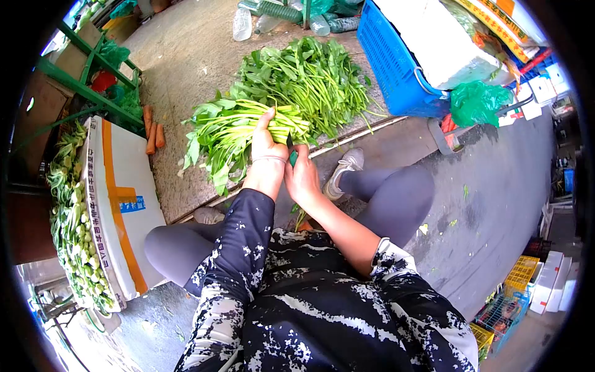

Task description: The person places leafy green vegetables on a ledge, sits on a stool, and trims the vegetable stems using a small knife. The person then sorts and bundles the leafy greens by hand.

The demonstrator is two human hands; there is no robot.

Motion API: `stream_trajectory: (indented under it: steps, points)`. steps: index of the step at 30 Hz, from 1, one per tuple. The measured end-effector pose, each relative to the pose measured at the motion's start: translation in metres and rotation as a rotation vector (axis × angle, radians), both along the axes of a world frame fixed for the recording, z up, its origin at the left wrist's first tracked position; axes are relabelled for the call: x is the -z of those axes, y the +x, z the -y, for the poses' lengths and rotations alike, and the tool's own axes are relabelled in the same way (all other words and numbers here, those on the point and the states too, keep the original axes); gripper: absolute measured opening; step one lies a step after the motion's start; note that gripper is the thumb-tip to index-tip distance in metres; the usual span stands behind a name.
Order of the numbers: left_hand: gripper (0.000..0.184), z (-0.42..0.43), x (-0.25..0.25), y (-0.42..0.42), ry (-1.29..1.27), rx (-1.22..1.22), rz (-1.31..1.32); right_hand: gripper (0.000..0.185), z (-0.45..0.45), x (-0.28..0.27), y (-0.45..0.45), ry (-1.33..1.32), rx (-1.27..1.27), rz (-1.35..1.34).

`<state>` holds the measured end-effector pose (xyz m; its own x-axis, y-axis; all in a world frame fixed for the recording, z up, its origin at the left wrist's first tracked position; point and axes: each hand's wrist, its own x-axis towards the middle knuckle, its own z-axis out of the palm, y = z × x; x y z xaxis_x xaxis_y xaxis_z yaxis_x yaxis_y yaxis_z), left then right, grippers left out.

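My left hand is wrapped round a bunch of leafy green stems, its leaves pointing left and the pale stem ends to the right. Close beside it, my right hand grips a small knife with a green handle. The dark blade points up at the stem ends; whether it touches them I cannot tell. Behind both hands a large pile of the same greens lies on the stone ledge.
At the left stand a white foam box with an orange strip, bunched greens, carrots and a green metal rack. A blue crate is at the upper right, with a green plastic bag. Bottles lie at the top.
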<state>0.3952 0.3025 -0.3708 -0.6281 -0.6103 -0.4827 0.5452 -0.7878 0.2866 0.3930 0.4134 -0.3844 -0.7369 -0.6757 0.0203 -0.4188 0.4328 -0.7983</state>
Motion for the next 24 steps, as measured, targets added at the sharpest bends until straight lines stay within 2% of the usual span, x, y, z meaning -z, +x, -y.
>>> stream_trajectory:
  steps: [7,11,13,14,15,17,19,20,21,23,24]
  points:
    - [0.025,-0.005,0.003,0.001,-0.027,0.010,0.025,0.034,-0.006,-0.002,-0.010,0.048,-0.084,-0.063]
    - [0.021,-0.009,0.013,0.000,-0.005,0.043,-0.018,0.028,-0.004,0.022,-0.018,0.035,-0.029,-0.045]
    - [0.022,-0.013,0.010,0.001,0.029,0.067,-0.013,0.026,-0.001,0.041,-0.019,-0.053,0.058,0.117]
    - [0.025,-0.016,0.008,0.005,0.050,0.146,0.054,0.025,0.000,0.045,-0.017,-0.188,0.165,0.151]
    - [0.025,-0.022,0.010,0.008,0.055,0.145,0.055,0.025,0.000,0.085,-0.023,-0.166,0.197,0.324]
    - [0.025,-0.027,0.013,0.007,0.035,0.094,-0.032,0.029,-0.016,0.117,-0.027,-0.141,0.202,0.284]
    - [0.025,-0.026,0.020,0.009,0.049,0.053,-0.017,0.035,-0.027,0.084,-0.007,-0.171,0.205,0.222]
    - [0.025,-0.025,0.024,0.014,0.103,0.083,0.004,0.043,-0.034,0.072,0.003,-0.191,0.215,0.169]
    - [0.025,-0.024,0.026,0.016,0.149,0.118,0.019,0.059,-0.032,0.076,0.002,-0.173,0.125,0.075]
    - [0.024,-0.027,0.033,0.019,0.099,0.125,-0.023,0.066,-0.031,0.041,0.001,-0.126,0.072,0.055]
    - [0.024,-0.027,0.038,0.019,0.094,0.103,-0.041,0.066,-0.031,0.042,0.001,-0.121,0.072,0.056]
